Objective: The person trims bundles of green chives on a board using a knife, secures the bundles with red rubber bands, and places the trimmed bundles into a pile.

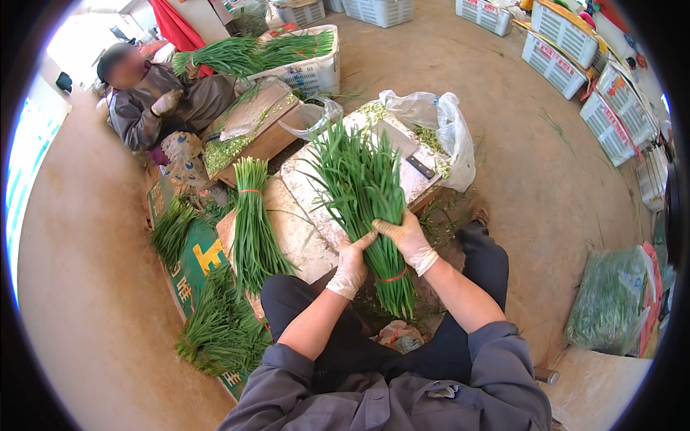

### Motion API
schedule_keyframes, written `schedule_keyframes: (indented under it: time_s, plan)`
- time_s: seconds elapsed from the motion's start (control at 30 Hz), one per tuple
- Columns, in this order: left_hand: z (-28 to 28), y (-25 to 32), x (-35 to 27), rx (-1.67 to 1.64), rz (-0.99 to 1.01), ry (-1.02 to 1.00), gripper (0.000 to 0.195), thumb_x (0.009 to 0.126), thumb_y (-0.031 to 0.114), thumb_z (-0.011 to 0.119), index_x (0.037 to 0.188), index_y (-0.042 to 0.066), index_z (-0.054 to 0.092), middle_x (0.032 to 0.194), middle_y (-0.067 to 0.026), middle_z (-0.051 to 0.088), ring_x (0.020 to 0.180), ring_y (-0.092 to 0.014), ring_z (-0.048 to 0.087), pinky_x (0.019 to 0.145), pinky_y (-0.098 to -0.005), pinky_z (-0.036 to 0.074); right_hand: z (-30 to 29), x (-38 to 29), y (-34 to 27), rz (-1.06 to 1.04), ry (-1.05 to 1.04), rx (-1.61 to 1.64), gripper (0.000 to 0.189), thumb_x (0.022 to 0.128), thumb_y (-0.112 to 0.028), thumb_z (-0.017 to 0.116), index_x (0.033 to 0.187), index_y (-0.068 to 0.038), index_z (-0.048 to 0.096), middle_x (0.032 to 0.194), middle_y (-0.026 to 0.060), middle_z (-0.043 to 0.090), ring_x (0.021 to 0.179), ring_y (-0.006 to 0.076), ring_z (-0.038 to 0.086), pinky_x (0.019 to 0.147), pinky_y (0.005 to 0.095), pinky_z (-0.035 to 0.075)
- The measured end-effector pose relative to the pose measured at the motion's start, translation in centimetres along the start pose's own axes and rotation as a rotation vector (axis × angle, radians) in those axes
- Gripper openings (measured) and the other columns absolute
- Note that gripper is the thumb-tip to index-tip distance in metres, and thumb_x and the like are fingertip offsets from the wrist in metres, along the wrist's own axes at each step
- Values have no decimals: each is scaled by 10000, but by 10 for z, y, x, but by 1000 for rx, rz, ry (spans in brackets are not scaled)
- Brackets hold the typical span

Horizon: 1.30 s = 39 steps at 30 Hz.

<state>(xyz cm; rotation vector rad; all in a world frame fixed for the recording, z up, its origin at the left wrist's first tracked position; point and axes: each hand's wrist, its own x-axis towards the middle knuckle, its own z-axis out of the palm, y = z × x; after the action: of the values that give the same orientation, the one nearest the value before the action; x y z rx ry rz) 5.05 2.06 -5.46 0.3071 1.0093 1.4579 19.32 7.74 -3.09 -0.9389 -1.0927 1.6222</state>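
Observation:
Both my gloved hands grip one large bunch of garlic chives (358,188) around its middle, the leafy ends over the board and the cut stem ends towards my lap. My left hand (353,264) wraps its left side, and my right hand (407,240) its right side, thumbs close together on top. A red band circles the bunch near the stem ends. Beneath and beyond it lies a pale cutting board (302,178). A broad knife with a black handle (420,167) rests there, its blade partly hidden. Left of my hands stands another banded chive bunch (250,226).
Loose chive bunches (221,323) lie on a green sign board at left. A plastic bag (455,140) with trimmings hangs at the board's far edge. A co-worker (156,102) sits beyond a second board (253,129). White crates (555,62) line the right; a bagged bundle (609,301) sits nearer.

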Motion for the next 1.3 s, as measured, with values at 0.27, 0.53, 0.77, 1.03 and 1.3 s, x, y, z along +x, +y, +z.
schedule_keyframes:
  time_s: [0.27,0.53,0.77,1.03,1.3]
  plan:
    - [-15,4,19,-157,-118,-24,409,953,38,733,1345,41,620,1215,-84,718,1047,-256,704,956,-429,584,-27,13,-3,208,358,337,261,877,15,726,1134,17,679,1058,113,735,882,233,704,835,385,581]
    - [-12,5,15,-220,-220,-48,372,1016,167,691,1355,27,625,1274,-101,713,1138,-291,685,1054,-465,539,-36,15,-2,89,223,119,408,895,-14,744,1281,18,614,1164,101,721,1039,246,693,934,397,565]
    - [-5,1,8,-172,-240,-47,389,1018,167,683,1383,48,617,1298,-96,710,1146,-285,684,1056,-465,534,-25,15,-45,-647,292,-891,907,759,-171,896,1538,-60,446,1542,188,470,1406,382,470,1196,484,356]
    - [-13,-7,10,-32,-192,-71,447,980,130,721,1405,69,599,1318,-78,693,1193,-297,658,1082,-499,509,-22,20,-72,-748,85,-1171,483,772,-391,846,1202,-189,757,1578,156,446,1489,480,330,1187,621,274]
    - [-11,-12,8,-24,-199,-99,394,976,99,725,1356,53,629,1253,-80,720,1115,-267,689,1021,-448,544,-28,30,-56,-680,87,-1061,369,804,-410,843,928,-73,757,1366,168,628,1394,449,461,1155,588,318]
